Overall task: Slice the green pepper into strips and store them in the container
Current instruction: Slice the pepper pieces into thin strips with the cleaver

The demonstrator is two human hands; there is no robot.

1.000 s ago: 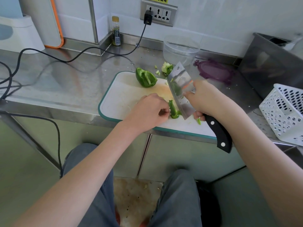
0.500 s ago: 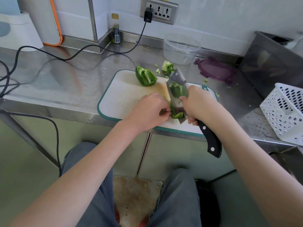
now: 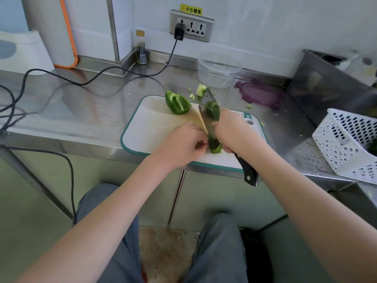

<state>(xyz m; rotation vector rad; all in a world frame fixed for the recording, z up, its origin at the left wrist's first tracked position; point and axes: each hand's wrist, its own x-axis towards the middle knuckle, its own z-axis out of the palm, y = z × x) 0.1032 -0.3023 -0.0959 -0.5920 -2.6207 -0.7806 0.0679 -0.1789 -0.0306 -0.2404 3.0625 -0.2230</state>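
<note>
On the white cutting board (image 3: 146, 127) with a teal rim, my left hand (image 3: 181, 144) holds down a piece of green pepper (image 3: 215, 145) with curled fingers. My right hand (image 3: 234, 131) grips the black handle of a cleaver (image 3: 208, 111); its blade stands nearly upright on that piece, right beside my left fingers. Another pepper half (image 3: 177, 103) lies cut side up at the board's far edge. The pepper core (image 3: 201, 89) lies on the counter beyond it. A clear plastic container (image 3: 219, 70) stands open near the back wall, with its purple lid (image 3: 258, 94) to the right.
A white perforated basket (image 3: 350, 144) sits at the counter's right edge, beside a steel bin (image 3: 326, 82). Black cables (image 3: 61, 78) trail across the left of the steel counter from a wall socket (image 3: 191, 25). A small bottle (image 3: 140, 48) stands in the back corner.
The cleaver came down from a raised, tilted pose and now stands nearly vertical on the pepper piece. My right hand moved left toward my left hand, which stayed put.
</note>
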